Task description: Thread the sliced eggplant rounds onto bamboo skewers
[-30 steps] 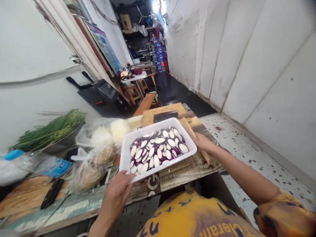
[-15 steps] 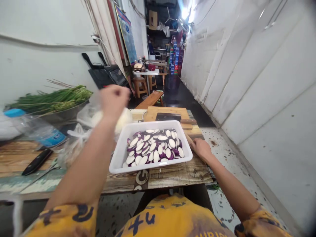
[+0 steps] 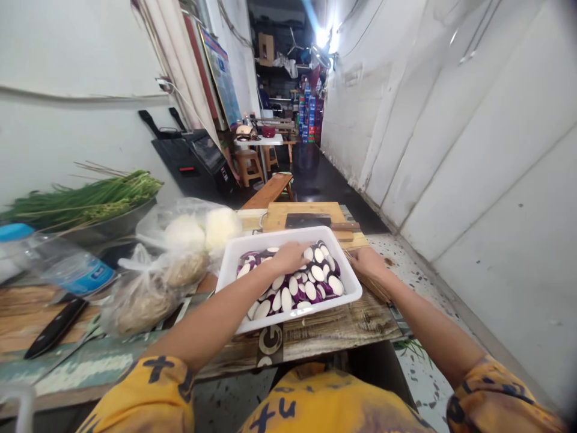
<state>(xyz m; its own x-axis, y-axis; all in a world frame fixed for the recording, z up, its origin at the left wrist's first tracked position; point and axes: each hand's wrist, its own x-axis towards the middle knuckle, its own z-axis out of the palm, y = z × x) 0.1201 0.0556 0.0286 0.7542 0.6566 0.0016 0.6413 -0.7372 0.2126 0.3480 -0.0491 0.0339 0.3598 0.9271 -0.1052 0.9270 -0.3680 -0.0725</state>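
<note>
The left hand (image 3: 288,257) is laid open on the eggplant slices (image 3: 311,290); the right hand (image 3: 367,262), hold unclear, is set by the white tray (image 3: 288,316); soft touches are needed.

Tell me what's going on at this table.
A person in a yellow shirt has the left hand down on the purple-and-white vegetable slices in a white tray, while the right hand sits at the tray's right edge. Behind the tray a cleaver lies on a cutting board. To the left are plastic bags, a black-handled knife and a water bottle.
</note>
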